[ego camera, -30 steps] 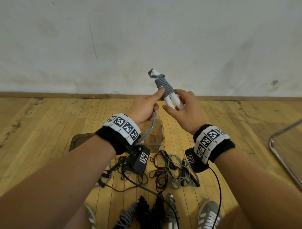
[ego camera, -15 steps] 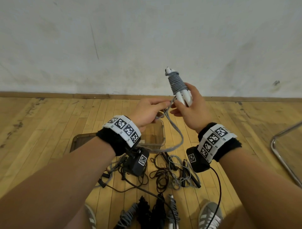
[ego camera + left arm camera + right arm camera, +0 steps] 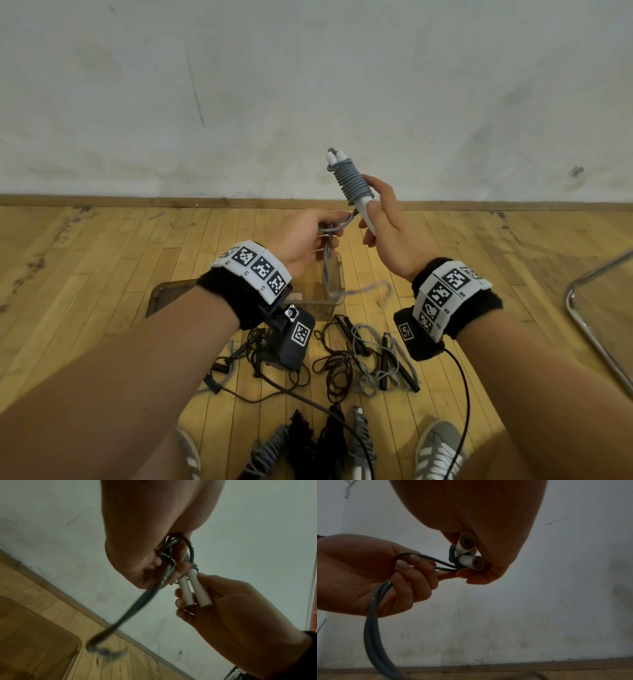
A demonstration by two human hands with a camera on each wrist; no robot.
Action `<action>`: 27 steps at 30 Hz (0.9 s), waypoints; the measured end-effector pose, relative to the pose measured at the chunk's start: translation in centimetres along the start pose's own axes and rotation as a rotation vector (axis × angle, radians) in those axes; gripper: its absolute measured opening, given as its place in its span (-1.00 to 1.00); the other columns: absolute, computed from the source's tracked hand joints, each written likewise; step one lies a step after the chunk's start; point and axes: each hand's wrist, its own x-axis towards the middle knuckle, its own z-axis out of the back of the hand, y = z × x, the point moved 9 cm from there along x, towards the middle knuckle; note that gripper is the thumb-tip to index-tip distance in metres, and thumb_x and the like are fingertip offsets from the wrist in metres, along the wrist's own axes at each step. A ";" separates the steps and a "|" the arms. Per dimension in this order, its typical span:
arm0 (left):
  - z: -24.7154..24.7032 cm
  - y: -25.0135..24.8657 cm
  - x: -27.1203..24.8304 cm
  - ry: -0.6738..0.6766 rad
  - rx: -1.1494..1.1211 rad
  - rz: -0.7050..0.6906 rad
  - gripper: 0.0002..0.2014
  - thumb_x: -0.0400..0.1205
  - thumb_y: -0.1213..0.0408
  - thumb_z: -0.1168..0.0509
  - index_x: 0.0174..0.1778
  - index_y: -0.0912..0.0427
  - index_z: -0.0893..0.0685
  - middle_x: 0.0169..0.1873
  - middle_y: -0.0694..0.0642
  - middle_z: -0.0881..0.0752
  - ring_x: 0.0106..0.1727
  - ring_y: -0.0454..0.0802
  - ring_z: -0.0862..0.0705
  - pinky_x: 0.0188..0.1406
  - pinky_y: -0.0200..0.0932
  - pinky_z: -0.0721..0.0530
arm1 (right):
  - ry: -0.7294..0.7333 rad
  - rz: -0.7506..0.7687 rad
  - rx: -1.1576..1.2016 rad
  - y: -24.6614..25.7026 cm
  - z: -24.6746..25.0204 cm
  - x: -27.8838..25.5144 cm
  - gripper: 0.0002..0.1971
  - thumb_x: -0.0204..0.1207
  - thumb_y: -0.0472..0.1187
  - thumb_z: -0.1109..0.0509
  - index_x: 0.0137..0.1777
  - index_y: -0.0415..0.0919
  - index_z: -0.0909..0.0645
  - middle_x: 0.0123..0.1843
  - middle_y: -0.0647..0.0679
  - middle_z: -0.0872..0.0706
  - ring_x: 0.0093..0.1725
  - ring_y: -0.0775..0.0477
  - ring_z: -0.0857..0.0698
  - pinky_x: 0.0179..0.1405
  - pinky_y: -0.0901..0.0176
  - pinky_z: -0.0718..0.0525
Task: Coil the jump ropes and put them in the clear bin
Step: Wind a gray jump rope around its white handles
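My right hand (image 3: 378, 222) grips the two white handles (image 3: 193, 591) of a grey jump rope (image 3: 349, 181), held up in front of the wall with the cord wound tightly round their upper part. The handles' open ends (image 3: 471, 553) face the right wrist camera. My left hand (image 3: 308, 236) pinches the loose grey cord (image 3: 426, 561) beside the handles, with a loop round its fingers. The doubled tail (image 3: 356, 291) hangs down over the clear bin (image 3: 334, 287), which stands on the wooden floor below my hands.
Loose black and grey jump ropes (image 3: 363, 356) lie tangled on the floor in front of the bin. Several coiled ropes (image 3: 308, 442) lie near my shoes (image 3: 435, 452). A metal chair frame (image 3: 589, 318) is at the right. A brown lid (image 3: 168, 294) lies left of the bin.
My right hand has tilted the wound handles and my left hand has drawn the cord's tail into a loop lower down. The hanging tail has swung to the right.
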 end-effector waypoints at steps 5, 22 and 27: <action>0.3 0.5 0.5 -0.004 -0.120 0.044 -0.58 0.80 0.17 -0.12 0.36 0.39 -0.70 -0.50 0.00 -0.55 -0.58 -0.15 -0.37 -0.63 -0.30 -0.35 | 0.073 0.028 -0.102 0.1 -0.5 0.0 -0.39 0.84 -0.01 -0.08 0.81 -0.11 -0.01 0.49 -0.07 -0.56 0.42 -0.01 -0.56 0.47 0.07 -0.46; 0.2 -0.3 -0.1 0.001 -0.055 0.011 -0.71 0.76 0.15 -0.25 0.19 0.23 -0.78 -0.16 0.05 -0.80 -0.36 -0.15 -0.69 -0.60 -0.36 -0.32 | -0.093 0.083 -0.264 0.0 1.3 0.6 -0.45 0.63 -0.09 -0.48 0.56 -0.08 -0.40 0.24 -0.05 -0.62 0.21 -0.03 -0.61 0.16 0.02 -0.63; 0.5 -0.5 0.1 -0.044 0.088 -0.074 -0.66 0.56 -0.04 -0.55 0.11 0.13 -0.84 -0.16 -0.04 -0.80 -0.32 -0.19 -0.62 -0.56 -0.34 -0.37 | -0.073 0.084 -0.218 0.0 0.8 0.3 -0.45 0.58 -0.09 -0.54 0.46 -0.08 -0.35 -0.19 0.07 -0.73 -0.38 0.16 -0.61 -0.39 0.28 -0.56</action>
